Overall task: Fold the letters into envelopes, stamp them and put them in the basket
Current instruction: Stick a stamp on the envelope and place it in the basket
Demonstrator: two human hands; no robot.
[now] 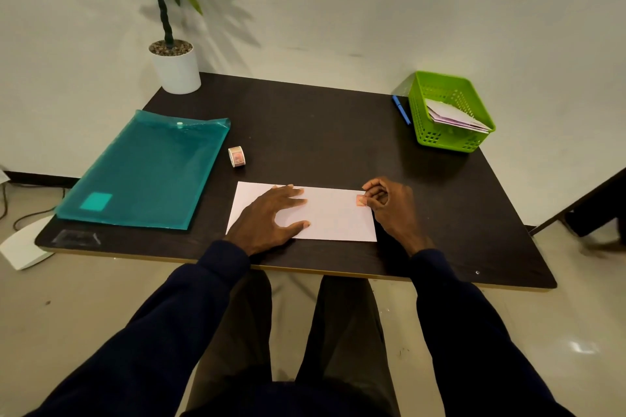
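Observation:
A white envelope (333,217) lies flat on the dark table (321,132) near its front edge. My left hand (271,218) rests on the envelope's left half with fingers spread and straight. My right hand (393,205) is at the envelope's upper right corner, its fingertips pinching a small reddish stamp (360,201) against the paper. A roll of stamps (236,156) stands behind the envelope to the left. The green basket (423,132) sits at the table's back right corner and holds several envelopes (455,117).
A teal plastic folder (145,173) covers the table's left side. A blue pen (401,109) lies just left of the basket. A potted plant (176,68) stands at the back left corner. A white object (23,249) lies on the floor at left.

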